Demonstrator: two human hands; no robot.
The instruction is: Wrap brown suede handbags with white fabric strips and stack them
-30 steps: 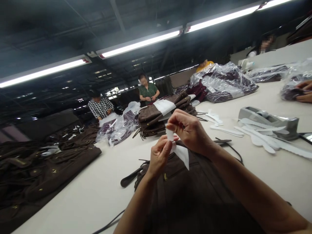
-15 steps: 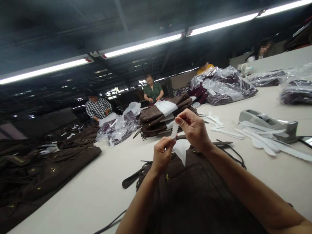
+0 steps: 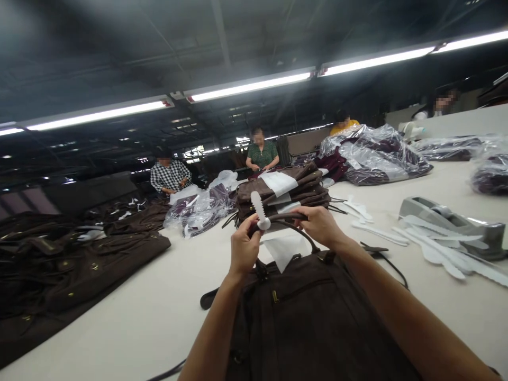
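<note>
A dark brown bag (image 3: 305,317) lies in front of me, its handle (image 3: 288,216) lifted between my hands. My left hand (image 3: 245,246) is closed round the handle's left side. Beside its thumb, a white notched strip (image 3: 257,206) is looped around the handle, its free end pointing up. My right hand (image 3: 319,225) grips the handle's right side, fingers wrapped round it. White tissue paper (image 3: 283,251) sticks out of the bag below the handle. A small gold zip pull (image 3: 275,296) shows on the bag's front.
Several white notched strips (image 3: 436,248) lie by a grey tape dispenser (image 3: 452,225) on the right. Beyond my hands is a stack of brown bags (image 3: 313,185). Plastic-wrapped bags (image 3: 381,159) lie behind it. More brown bags (image 3: 79,280) cover the left. Several people stand across the table (image 3: 170,296).
The white strip, earlier pinched between both hands, now sits looped on the handle. My right hand has let go of it and holds the handle; my left hand has moved left.
</note>
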